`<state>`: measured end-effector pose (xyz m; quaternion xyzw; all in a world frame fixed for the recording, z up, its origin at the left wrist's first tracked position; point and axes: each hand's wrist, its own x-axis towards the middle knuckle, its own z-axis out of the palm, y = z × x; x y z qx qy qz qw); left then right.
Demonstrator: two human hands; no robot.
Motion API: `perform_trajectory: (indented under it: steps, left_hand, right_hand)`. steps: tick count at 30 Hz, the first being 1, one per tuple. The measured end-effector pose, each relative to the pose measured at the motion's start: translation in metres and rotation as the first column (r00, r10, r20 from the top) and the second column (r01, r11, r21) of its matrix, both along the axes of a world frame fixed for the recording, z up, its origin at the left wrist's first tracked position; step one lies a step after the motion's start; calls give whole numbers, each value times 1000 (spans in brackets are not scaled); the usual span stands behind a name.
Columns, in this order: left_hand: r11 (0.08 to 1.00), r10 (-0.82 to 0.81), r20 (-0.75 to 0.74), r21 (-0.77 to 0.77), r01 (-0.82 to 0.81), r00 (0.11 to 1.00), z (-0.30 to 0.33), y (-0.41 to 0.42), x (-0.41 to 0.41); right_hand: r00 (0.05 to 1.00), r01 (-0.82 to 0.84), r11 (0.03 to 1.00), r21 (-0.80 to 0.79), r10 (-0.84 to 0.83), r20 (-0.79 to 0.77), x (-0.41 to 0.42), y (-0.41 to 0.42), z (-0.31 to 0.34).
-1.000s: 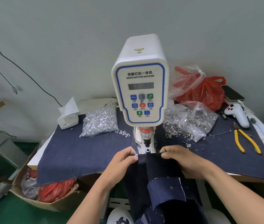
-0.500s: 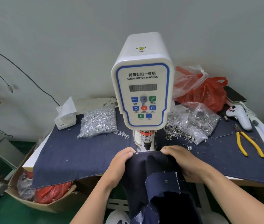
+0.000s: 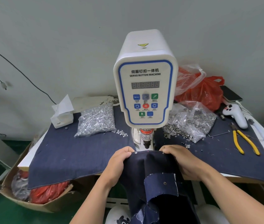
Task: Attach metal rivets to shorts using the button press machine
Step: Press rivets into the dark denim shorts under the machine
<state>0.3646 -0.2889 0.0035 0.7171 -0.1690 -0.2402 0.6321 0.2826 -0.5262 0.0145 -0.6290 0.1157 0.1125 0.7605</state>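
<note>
Dark denim shorts [image 3: 150,165] hang off the table's front edge, their top edge stretched just in front of the punch of the white servo button machine [image 3: 145,88]. My left hand [image 3: 120,160] grips the left corner of that edge, beside a silver rivet [image 3: 135,152]. My right hand [image 3: 183,160] grips the right corner, where another rivet [image 3: 163,152] shows. A lighter pocket patch [image 3: 160,183] with one rivet sits lower on the shorts. The die under the cloth is hidden.
A bag of silver rivets [image 3: 95,120] lies left of the machine, an open bag of ring parts [image 3: 191,123] to its right. Yellow pliers [image 3: 244,143], a white handheld device [image 3: 236,115], a red plastic bag [image 3: 204,92], a tissue box [image 3: 62,115] and a floor carton [image 3: 36,196] surround the denim-covered table [image 3: 73,152].
Both hands keep their grip on the shorts' top edge, which stays in front of the punch. The camera has shifted slightly; nothing else visibly moved.
</note>
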Motion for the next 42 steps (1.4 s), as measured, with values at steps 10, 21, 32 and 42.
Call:
perform_trajectory:
  steps: [10, 21, 32, 42]
  left_hand:
    - [1000, -10, -8, -8, 10, 1000, -5, 0, 2]
    - [1000, -8, -11, -18, 8, 1000, -5, -2, 3]
    - [999, -22, -15, -29, 22, 1000, -11, -1, 6]
    - [999, -22, -27, -36, 21, 999, -11, -1, 5]
  right_hand:
    - [999, -44, 999, 26, 44, 5, 0, -1, -4]
    - [998, -49, 998, -27, 50, 40, 3, -4, -11]
    - [999, -33, 999, -33, 34, 4, 4, -6, -14]
    - [999, -28, 997, -75, 29, 22, 3, -5, -11]
